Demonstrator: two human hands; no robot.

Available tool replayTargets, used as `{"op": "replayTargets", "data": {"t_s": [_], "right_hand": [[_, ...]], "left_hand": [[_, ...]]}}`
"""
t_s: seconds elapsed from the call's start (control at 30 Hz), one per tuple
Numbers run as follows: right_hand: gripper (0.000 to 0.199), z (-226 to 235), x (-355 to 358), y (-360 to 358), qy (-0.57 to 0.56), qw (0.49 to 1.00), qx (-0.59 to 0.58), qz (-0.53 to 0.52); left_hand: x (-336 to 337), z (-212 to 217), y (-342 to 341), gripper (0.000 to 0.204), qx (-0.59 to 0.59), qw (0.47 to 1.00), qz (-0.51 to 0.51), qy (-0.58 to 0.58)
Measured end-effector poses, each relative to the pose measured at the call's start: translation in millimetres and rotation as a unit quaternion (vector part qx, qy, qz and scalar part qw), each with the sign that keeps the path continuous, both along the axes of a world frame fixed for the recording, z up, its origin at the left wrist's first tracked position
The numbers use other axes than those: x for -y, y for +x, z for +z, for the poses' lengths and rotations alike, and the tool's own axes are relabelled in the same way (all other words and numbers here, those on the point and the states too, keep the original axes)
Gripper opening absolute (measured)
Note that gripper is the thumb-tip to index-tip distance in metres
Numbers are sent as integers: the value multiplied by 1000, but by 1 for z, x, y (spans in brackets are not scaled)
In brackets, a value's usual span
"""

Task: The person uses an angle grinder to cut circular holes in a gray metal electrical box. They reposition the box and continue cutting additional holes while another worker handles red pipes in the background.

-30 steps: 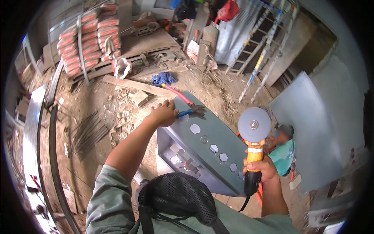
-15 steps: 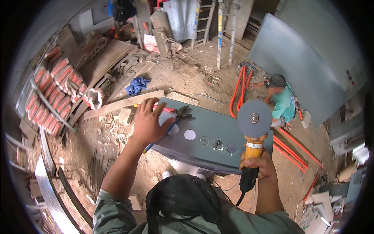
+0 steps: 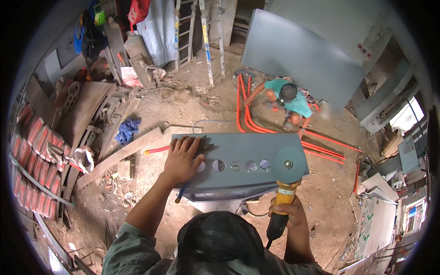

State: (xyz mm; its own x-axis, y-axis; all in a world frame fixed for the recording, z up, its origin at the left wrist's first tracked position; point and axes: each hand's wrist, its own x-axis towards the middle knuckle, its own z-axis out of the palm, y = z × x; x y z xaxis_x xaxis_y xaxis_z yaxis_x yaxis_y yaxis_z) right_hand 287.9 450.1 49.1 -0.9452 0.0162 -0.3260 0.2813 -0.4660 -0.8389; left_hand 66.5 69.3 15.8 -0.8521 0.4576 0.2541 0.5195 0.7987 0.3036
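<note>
A grey metal box [image 3: 238, 144] lies across the middle in front of me, its top face pierced by a row of several round holes. My left hand [image 3: 182, 162] rests on its left end, fingers stretched out, over a pair of pliers [image 3: 207, 142]. The pliers' dark jaws show beyond the fingers; one red and one blue handle stick out, and the rest is hidden under the palm. In my right hand [image 3: 292, 211] is a yellow and black angle grinder [image 3: 285, 195], gripped round its body. Its large round disc overlaps the box's right end; whether they touch I cannot tell.
A co-worker [image 3: 293, 101] in a teal shirt crouches ahead by orange tubes [image 3: 321, 149]. Left are stacked red-and-white packages [image 3: 36, 160], a plank [image 3: 121, 156] and a blue bag [image 3: 127, 131]. A ladder [image 3: 206, 41] and a large grey panel [image 3: 298, 55] stand at the back.
The view has swung, shifting the room leftward. The box appears more level, and the grinder's disc sits lower in the picture over its right end. The co-worker now reaches toward the tubes with arms spread.
</note>
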Motion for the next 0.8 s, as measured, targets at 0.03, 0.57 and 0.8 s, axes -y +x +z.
{"op": "replayTargets", "data": {"t_s": [0.03,0.57,0.8], "right_hand": [[58,1,1,8,-7,1000,1,-12],[37,-16,10,145,41,997,-25,-60],[63,15,43,121,118,992,20,-50]], "left_hand": [[-2,-4,0,78,2,1000,8,7],[-1,-20,0,91,-2,997,79,-26],[7,5,-2,93,5,999,18,-42]]}}
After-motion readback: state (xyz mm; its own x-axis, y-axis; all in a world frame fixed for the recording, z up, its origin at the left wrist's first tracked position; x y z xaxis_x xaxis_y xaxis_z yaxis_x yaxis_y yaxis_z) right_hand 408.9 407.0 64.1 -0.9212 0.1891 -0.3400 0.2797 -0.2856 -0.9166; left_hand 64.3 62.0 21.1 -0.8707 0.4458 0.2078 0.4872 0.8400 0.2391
